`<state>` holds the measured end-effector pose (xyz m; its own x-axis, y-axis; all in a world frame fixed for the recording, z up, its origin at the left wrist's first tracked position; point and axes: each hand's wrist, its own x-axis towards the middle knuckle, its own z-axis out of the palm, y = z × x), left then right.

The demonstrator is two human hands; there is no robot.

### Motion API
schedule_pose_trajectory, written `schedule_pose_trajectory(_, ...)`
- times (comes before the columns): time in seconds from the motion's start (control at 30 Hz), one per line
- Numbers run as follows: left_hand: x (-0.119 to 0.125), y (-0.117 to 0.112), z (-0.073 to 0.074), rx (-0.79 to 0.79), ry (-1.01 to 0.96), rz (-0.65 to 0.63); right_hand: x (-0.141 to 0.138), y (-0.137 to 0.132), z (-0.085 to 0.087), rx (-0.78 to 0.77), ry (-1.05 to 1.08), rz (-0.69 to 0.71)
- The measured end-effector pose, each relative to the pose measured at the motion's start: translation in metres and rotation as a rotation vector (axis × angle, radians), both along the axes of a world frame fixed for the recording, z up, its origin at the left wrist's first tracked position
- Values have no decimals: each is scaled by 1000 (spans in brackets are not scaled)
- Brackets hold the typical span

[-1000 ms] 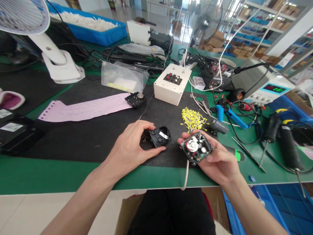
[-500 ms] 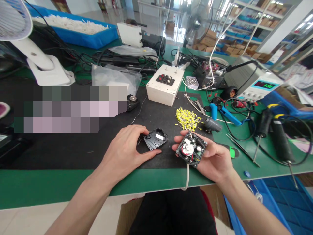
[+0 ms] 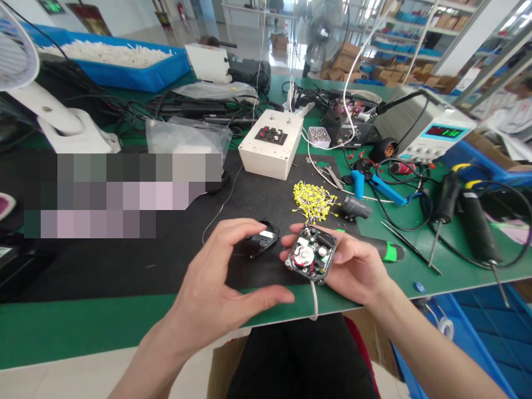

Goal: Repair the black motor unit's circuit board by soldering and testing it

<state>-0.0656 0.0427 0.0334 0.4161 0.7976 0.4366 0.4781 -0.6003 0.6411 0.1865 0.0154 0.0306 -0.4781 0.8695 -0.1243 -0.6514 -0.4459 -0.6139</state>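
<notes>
My right hand (image 3: 353,266) is closed round a small open black housing (image 3: 311,254). Inside it I see a white disc, a capacitor and red wires, and a white cable (image 3: 315,299) hangs from it over the table edge. My left hand (image 3: 224,282) hovers just left of it, fingers and thumb spread in a wide curve with nothing between them. Its fingertips are nearest to a black plastic cover (image 3: 261,239), which lies on the black mat (image 3: 174,260) and is partly hidden behind them.
A heap of yellow components (image 3: 311,200) lies beyond the housing. Further back is a white switch box (image 3: 272,144). To the right are a green-handled screwdriver (image 3: 374,249), blue pliers (image 3: 374,185), soldering tools (image 3: 474,221), tangled cables and a power supply (image 3: 432,136). A white fan base (image 3: 66,127) is far left.
My left hand has let go of the black cover and lifted toward me, opening wide. My right hand has brought the housing slightly left and closer.
</notes>
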Motion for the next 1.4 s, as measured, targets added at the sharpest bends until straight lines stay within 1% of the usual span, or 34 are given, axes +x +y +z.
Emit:
schedule_pose_trajectory(0.1, 18, -4, 3, -24, -37, -108, -2, 0, -1, 8, -38, -22)
schedule_pose_trajectory(0.2, 27, -2, -2, -7, -73, -104, -2, 0, -2, 12, -48, -44)
schedule_pose_trajectory(0.37, 26, -1, -15, 66, -78, -51, -1, -2, -4, 14, -51, -52)
schedule_pose_trajectory(0.47, 25, 0, -18, 142, -95, -39, -1, -2, -5, 19, -55, -49)
schedule_pose_trajectory(0.57, 26, 1, -18, 233, -131, -46, -2, -2, -5, 28, -66, -47)
schedule_pose_trajectory(0.63, 26, 1, -17, 261, -134, -63, -2, -1, -6, 36, -74, -49)
schedule_pose_trajectory(0.9, 26, -5, -13, 277, -95, -51, -5, -3, -3, 63, -114, -68)
schedule_pose_trajectory(1.1, 27, -9, -14, 291, -76, -14, -7, -4, -10, 61, -190, -162)
schedule_pose_trajectory(1.27, 31, -19, -12, 348, -5, 89, -8, -5, -14, 97, -262, -197)
schedule_pose_trajectory(1.4, 36, -30, -10, 281, -4, 171, -8, -6, -12, 101, -287, -194)
